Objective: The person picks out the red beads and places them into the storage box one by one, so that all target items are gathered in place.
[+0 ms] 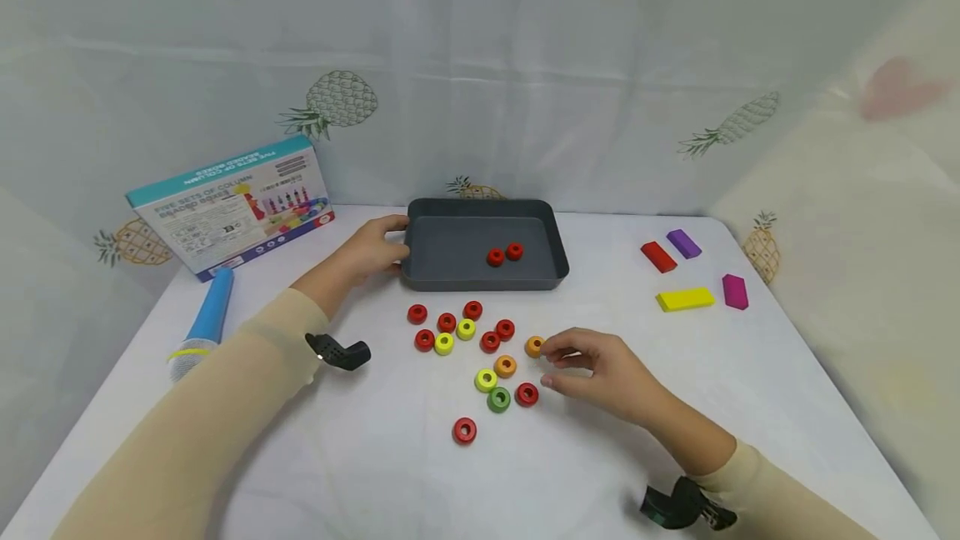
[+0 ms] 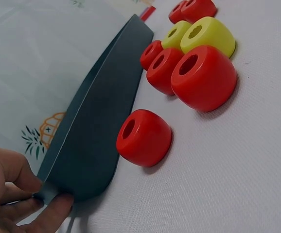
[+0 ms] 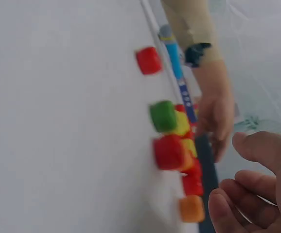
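Observation:
A dark grey tray (image 1: 480, 211) lies at the table's middle back with two red beads (image 1: 504, 254) inside. My left hand (image 1: 390, 244) pinches the tray's left near corner; in the left wrist view its fingers (image 2: 14, 177) and thumb close on the tray wall (image 2: 96, 126). In front of the tray lie several loose beads: red (image 1: 446, 322), yellow (image 1: 486, 379), green (image 1: 498, 399) and orange (image 1: 505, 366). My right hand (image 1: 551, 365) hovers at the cluster's right side, fingers loosely curled and holding nothing. Its index tip is right beside an orange bead (image 1: 534, 346), with a red bead (image 1: 527, 394) near the thumb.
A printed toy box (image 1: 232, 207) leans at the back left, with a blue microphone (image 1: 202, 332) lying in front of it. Red (image 1: 658, 257), purple (image 1: 684, 243), yellow (image 1: 686, 299) and magenta (image 1: 735, 291) blocks lie at the right. A pineapple-print curtain surrounds the table.

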`<state>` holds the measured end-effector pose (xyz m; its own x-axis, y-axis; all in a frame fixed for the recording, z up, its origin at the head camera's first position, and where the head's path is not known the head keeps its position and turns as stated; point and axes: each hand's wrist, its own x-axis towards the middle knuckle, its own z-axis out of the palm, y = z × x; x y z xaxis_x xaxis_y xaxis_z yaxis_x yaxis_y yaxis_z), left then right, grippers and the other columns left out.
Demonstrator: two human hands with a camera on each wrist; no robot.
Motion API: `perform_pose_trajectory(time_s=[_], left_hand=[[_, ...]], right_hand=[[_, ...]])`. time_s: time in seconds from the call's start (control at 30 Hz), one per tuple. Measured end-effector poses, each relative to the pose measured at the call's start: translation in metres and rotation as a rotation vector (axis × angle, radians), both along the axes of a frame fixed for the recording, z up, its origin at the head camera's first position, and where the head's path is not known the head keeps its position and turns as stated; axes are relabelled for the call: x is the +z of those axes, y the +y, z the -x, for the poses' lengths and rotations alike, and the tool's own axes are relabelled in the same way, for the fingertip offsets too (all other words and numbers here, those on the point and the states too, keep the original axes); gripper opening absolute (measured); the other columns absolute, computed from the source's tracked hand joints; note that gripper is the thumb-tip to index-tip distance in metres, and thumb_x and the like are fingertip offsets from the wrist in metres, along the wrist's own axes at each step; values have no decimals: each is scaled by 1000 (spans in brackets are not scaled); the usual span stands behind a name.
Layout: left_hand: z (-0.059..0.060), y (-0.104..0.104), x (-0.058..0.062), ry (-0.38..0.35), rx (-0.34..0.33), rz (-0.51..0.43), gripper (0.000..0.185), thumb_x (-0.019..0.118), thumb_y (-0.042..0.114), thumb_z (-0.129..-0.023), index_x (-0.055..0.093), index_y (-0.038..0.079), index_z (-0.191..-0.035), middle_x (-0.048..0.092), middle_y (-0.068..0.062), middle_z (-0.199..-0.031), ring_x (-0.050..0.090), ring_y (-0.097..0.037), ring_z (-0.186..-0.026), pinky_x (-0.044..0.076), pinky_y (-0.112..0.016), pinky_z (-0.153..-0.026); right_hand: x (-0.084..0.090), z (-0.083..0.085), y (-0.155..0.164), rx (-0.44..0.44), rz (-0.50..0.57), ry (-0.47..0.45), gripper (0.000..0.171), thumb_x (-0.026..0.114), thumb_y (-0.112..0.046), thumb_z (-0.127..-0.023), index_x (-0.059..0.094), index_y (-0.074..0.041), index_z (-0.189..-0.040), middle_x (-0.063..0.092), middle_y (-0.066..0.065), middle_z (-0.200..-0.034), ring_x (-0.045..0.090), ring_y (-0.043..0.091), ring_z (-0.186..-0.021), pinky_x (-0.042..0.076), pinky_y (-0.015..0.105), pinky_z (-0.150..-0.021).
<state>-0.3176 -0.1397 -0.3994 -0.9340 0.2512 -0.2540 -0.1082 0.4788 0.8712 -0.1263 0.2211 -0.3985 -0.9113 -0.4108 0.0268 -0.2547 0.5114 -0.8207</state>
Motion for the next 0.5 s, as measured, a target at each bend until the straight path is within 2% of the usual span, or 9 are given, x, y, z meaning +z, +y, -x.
perform_pose_trajectory(time_s=[0.1,0.23,0.5], left_hand=[[0,-1,0,3,4,6,70,55,6,-97,27,10,-161,27,-12,-166,40,-35,-144,53,-49,-101],[0,-2,-1,-6,9,1,69,55,6,-97,27,10,-161,26,-12,-166,40,-35,-144,52,-49,-101],[3,0,-4,-13,16,-9,70,57,8,-97,28,13,-161,27,-10,-166,42,-35,-143,53,-48,-100]], right_hand=[[-16,-10,-4,11,30,-42,37,83,-18,-84,71,-10,-118,71,5,-116,68,21,-105,58,29,-92],[-31,-17,-8,18,30,-38,38,84,-17,-83,71,-12,-118,71,-1,-115,70,15,-105,58,27,-91],[-36,-23,-17,34,-40,52,38,85,-17,-82,72,-17,-118,71,-12,-111,69,6,-101,58,23,-90]])
